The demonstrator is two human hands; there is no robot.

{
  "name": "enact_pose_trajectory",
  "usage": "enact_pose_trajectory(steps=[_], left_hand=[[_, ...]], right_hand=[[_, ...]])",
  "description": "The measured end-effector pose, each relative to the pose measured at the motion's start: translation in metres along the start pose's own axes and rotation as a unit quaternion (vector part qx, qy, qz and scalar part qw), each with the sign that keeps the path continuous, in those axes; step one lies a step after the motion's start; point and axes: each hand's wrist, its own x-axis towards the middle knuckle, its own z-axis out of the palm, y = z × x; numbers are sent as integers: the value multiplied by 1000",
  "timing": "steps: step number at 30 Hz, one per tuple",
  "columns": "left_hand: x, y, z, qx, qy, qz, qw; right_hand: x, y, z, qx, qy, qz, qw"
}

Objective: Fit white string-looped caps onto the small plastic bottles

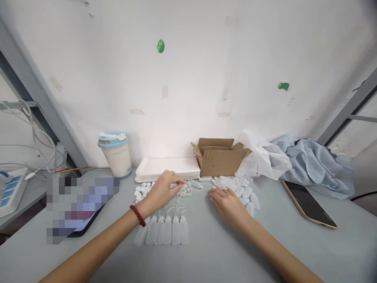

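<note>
My left hand (163, 191), with a dark red bead bracelet at the wrist, reaches over a small tangled heap of thin white cords (185, 190). Its thumb and index finger come together at the heap; what is between them is too small to make out. My right hand (228, 201) rests palm down on the table, fingers stretched out, beside a pile of empty translucent squeeze bottles (240, 186). Nearer me, several bottles with white cords at their tops (167, 231) lie side by side in a row. Small white caps (141, 191) are scattered left of my left hand.
Behind the hands stand a stack of white trays (167, 167), an open cardboard box (220, 162) and a white plastic bag (262, 161). A lidded cup (116, 155) is at left. Right are a phone (309, 204) and blue cloth (315, 165); another phone (88, 224) lies left.
</note>
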Motion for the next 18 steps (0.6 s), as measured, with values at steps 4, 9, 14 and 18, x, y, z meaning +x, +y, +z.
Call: enact_pose_trajectory(steps=[4, 9, 14, 18], left_hand=[[2, -3, -16, -131, 40, -105, 985], [-14, 4, -25, -199, 92, -150, 964], [-51, 12, -14, -160, 61, -110, 979], [-69, 21, -2, -151, 17, -62, 986]], right_hand=[[0, 3, 6, 16, 15, 4, 1000], [-2, 7, 14, 98, 87, 20, 991], [-4, -12, -1, 264, 173, 43, 948], [-7, -36, -17, 430, 118, 73, 892]])
